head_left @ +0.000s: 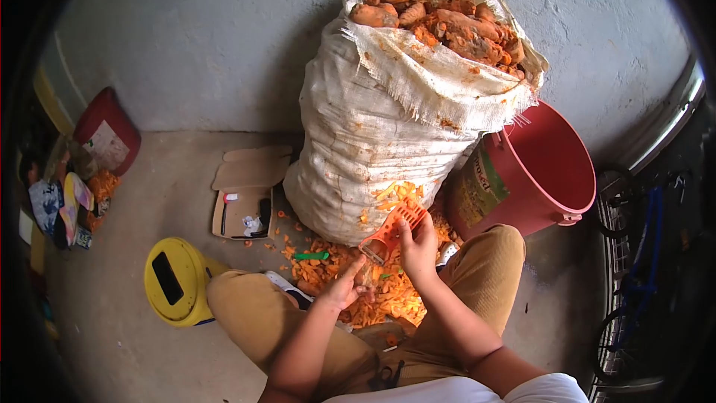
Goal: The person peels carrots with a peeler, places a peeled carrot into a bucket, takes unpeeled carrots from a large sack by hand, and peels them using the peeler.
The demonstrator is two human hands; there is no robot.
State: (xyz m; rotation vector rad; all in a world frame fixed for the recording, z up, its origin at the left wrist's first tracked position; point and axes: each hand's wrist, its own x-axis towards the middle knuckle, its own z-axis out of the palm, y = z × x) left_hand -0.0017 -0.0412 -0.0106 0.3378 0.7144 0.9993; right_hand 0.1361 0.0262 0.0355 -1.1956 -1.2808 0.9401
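Note:
My right hand (419,245) grips an orange plastic peeler (394,228) with holes in its flat body and a metal blade at its lower end. Just below that blade is my left hand (344,288), its index finger stretched towards the peeler; its other fingers are partly hidden, and I see nothing held in it. Orange peelings (388,302) lie heaped on the floor between my legs. A green-handled tool (311,256) rests on the heap's left side. In front stands a tall white woven sack (373,134), full of thick orange root vegetables (466,30) that look like carrots.
A large red bucket (537,157) stands right of the sack. To the left are an open cardboard box (252,164) with small items and a yellow-lidded bucket (195,272) with a phone (167,277) on top. A bicycle (634,276) is at the far right.

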